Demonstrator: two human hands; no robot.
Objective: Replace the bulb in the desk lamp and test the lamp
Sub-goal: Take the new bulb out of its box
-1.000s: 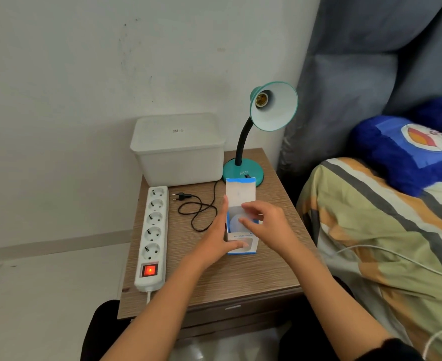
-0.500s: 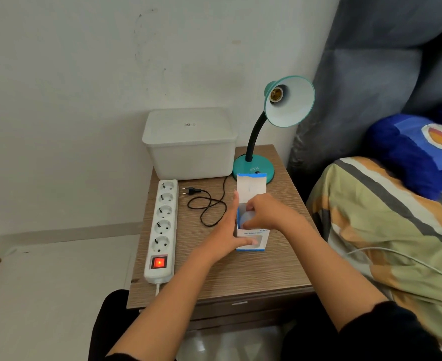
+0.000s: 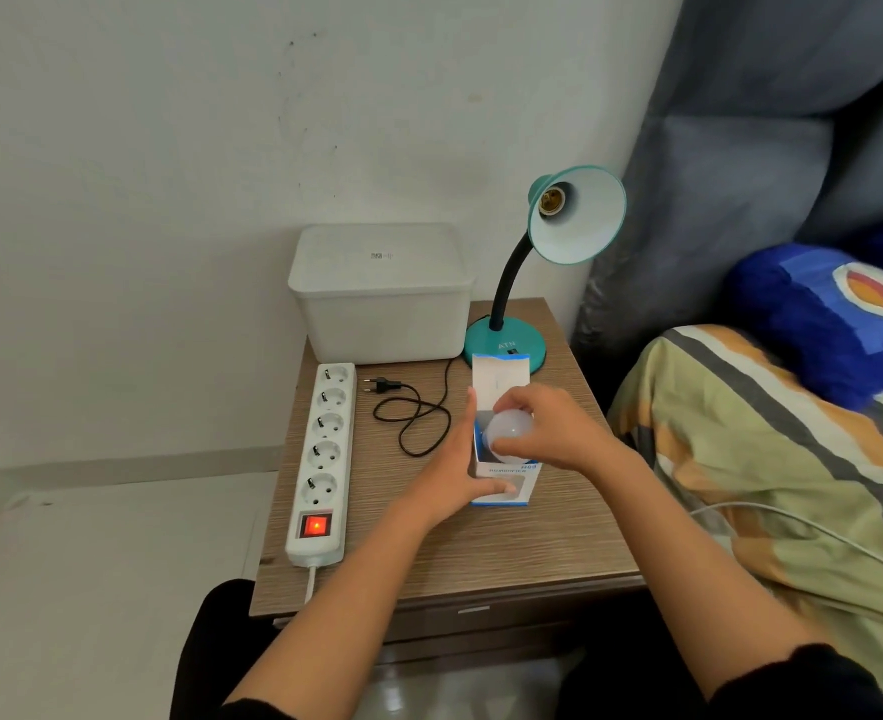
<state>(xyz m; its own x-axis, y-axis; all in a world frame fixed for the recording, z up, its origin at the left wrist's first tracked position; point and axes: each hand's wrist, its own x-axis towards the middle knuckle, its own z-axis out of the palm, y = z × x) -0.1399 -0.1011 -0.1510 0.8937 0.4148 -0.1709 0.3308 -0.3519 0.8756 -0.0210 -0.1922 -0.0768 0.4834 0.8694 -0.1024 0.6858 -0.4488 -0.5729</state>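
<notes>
A teal desk lamp stands at the back right of the wooden nightstand, its socket bare. The lamp's black plug and coiled cord lie loose on the top. A white and blue bulb box stands upright with its flap up. My left hand presses against the box's left side. My right hand grips a frosted white bulb, which sits at the box's mouth, its base hidden.
A white power strip with a lit red switch lies along the nightstand's left edge. A white plastic tub stands against the wall. A bed with a striped blanket lies to the right.
My right hand has drawn the white bulb up, so its round dome now shows at the box's mouth. The left hand stays on the box. The camera view has shifted.
</notes>
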